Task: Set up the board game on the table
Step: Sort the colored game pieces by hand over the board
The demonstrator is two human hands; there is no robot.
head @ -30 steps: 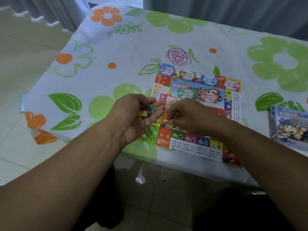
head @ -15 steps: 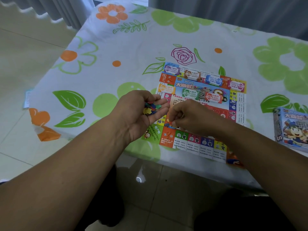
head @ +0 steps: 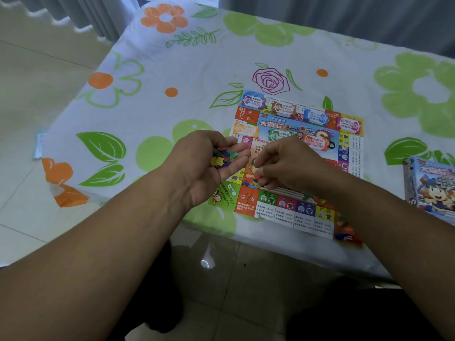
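A colourful paper game board (head: pixel 299 212) lies flat on the table near its front edge. Several small stacks of play money (head: pixel 283 109) sit on its far rows and centre. My left hand (head: pixel 197 168) is cupped palm up at the board's left edge and holds a heap of small coloured game tokens (head: pixel 221 157). My right hand (head: pixel 290 166) hovers low over the board's left middle, its fingertips pinching a small token (head: pixel 258 174). A few loose tokens (head: pixel 320 200) lie on the board beside my right wrist.
The game box (head: pixel 430 185) stands at the right edge of the view. A flowered tablecloth (head: pixel 172 94) covers the table. Grey curtains (head: pixel 98 13) hang behind, and a tiled floor lies to the left and below.
My right hand has shifted slightly toward me over the board and now pinches a token. My left hand stays cupped with the tokens.
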